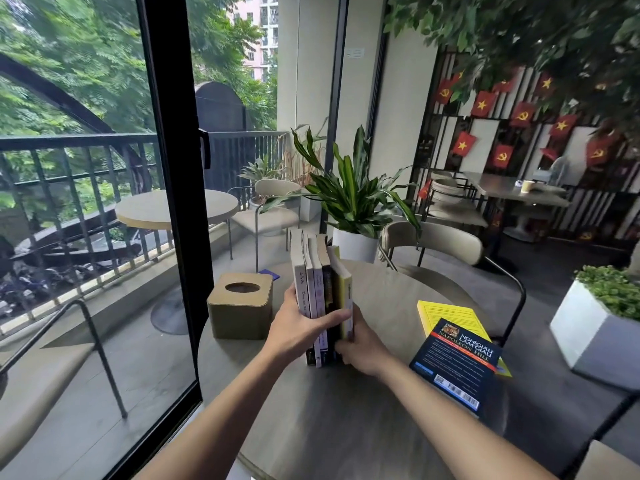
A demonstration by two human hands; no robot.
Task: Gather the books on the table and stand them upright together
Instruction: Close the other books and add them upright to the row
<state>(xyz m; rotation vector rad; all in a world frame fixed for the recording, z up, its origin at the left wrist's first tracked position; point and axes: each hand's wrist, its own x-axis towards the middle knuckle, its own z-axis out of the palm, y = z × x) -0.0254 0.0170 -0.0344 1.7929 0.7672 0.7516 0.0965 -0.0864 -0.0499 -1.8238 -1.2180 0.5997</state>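
Several books [320, 271] stand upright together in the middle of the round grey table [311, 410], spines toward me. My left hand [298, 327] clasps the group from its left side, thumb across the spines. My right hand [360, 344] presses the yellow book at the right end against the others. To the right, a dark blue book [457, 362] lies flat on top of a yellow book [446, 315], both apart from my hands.
A tan tissue box [242, 306] sits on the table left of the standing books. A potted plant [353, 216] and a chair [436, 244] stand behind the table. A glass sliding door [173, 202] runs along the left; a white planter [599, 323] is at the right.
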